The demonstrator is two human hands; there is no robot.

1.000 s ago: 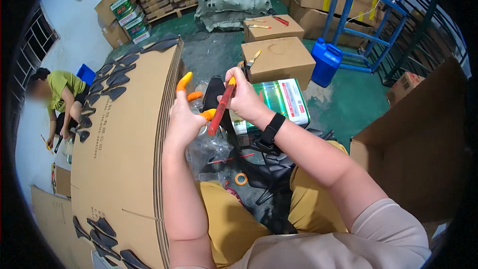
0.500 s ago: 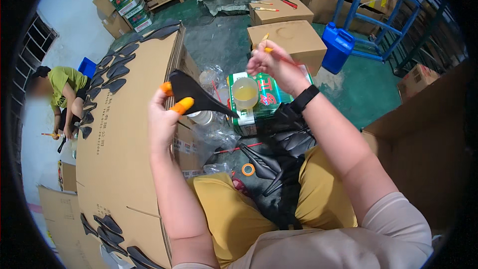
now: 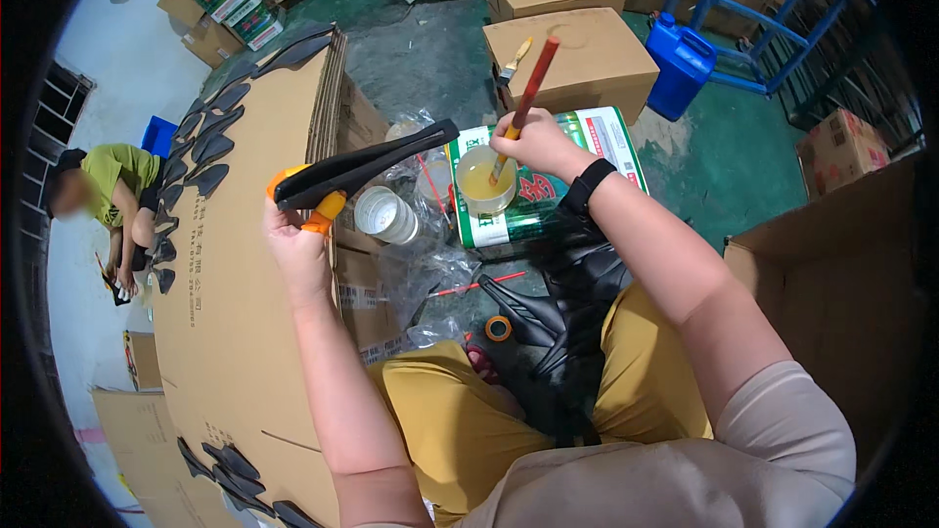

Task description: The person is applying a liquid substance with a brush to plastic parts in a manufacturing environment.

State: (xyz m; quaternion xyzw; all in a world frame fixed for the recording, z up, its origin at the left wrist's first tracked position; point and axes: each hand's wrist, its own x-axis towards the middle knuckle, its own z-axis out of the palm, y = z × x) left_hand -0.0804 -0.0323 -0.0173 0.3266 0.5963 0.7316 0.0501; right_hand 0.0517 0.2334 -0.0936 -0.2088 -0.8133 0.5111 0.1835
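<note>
My left hand (image 3: 298,249), with orange finger covers, is closed on a black curved plastic part (image 3: 372,164), seen nearly edge-on over the cardboard's edge. My right hand (image 3: 544,145) grips a paintbrush (image 3: 534,83) whose red handle points up. Its bristle end is inside a translucent cup (image 3: 505,203) of yellowish liquid. Under the cup is a green and white container (image 3: 533,220). Beside it, white stacked cups (image 3: 387,216) stand near my left hand. More black parts (image 3: 523,318) lie below, between my knees.
Stacked cardboard (image 3: 254,264) on my left carries several black parts (image 3: 210,145). A person (image 3: 117,196) crouches beyond it. Boxes (image 3: 572,54) with brushes, a blue jerrycan (image 3: 679,66) and a blue metal frame (image 3: 748,68) stand ahead. An orange tape roll (image 3: 498,329) lies near my feet.
My right hand has turned and brought the brush down into the cup. My left hand has tilted the black part, so it now shows its narrow edge and points up to the right.
</note>
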